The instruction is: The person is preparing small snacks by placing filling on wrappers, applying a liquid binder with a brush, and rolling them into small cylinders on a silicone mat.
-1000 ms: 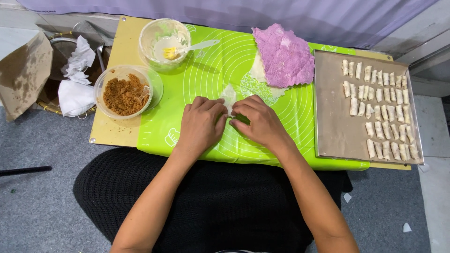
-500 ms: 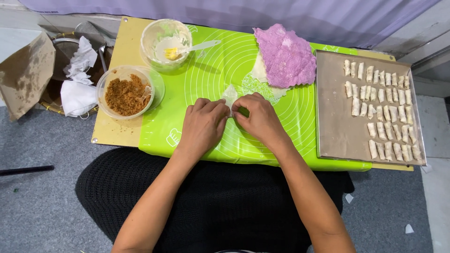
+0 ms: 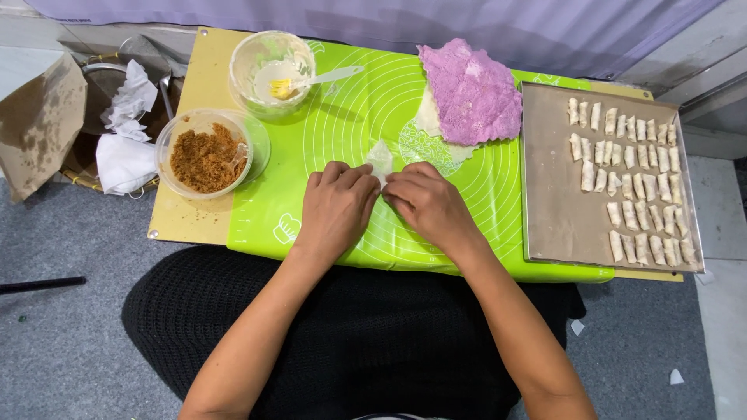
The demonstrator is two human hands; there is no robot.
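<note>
At the centre of the frame, a thin pale wrapper (image 3: 380, 159) is pinched between the left hand (image 3: 336, 208) and the right hand (image 3: 429, 204) on a green mat (image 3: 350, 124). A bowl of brown filling (image 3: 205, 154) is seen at left, a tray of rolls (image 3: 560, 202) at right.

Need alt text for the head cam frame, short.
Left hand and right hand press a thin pale wrapper on a green mat. Tub of brown filling at left, tray of small rolls at right.
</note>
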